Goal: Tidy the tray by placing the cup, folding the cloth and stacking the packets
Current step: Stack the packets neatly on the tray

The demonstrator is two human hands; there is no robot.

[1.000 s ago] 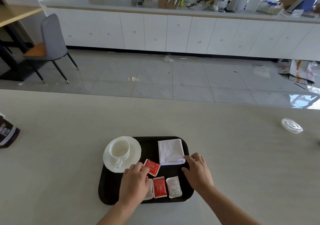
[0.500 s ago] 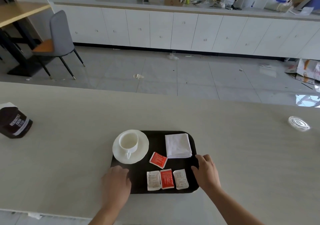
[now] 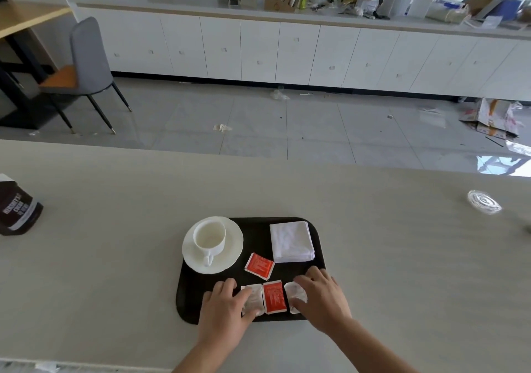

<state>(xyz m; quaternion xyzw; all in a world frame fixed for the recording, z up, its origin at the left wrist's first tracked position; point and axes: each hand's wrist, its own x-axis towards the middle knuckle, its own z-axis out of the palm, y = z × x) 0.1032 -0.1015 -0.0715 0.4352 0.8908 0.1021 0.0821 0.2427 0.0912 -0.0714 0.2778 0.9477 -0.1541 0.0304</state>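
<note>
Both hands lie low in the frame on the near edge of the black tray (image 3: 317, 236). Left hand (image 3: 227, 312) covers part of a white packet (image 3: 254, 301), fingers spread loosely; whether it grips is unclear. Right hand (image 3: 321, 296) rests fingers-wide over another white packet (image 3: 296, 295), hiding its right side. Between them sits a red packet (image 3: 274, 298); a second red packet (image 3: 259, 266) lies just above. Cup (image 3: 209, 237) on its saucer (image 3: 230, 257) sits upper left of the tray, folded cloth (image 3: 291, 241) upper right.
</note>
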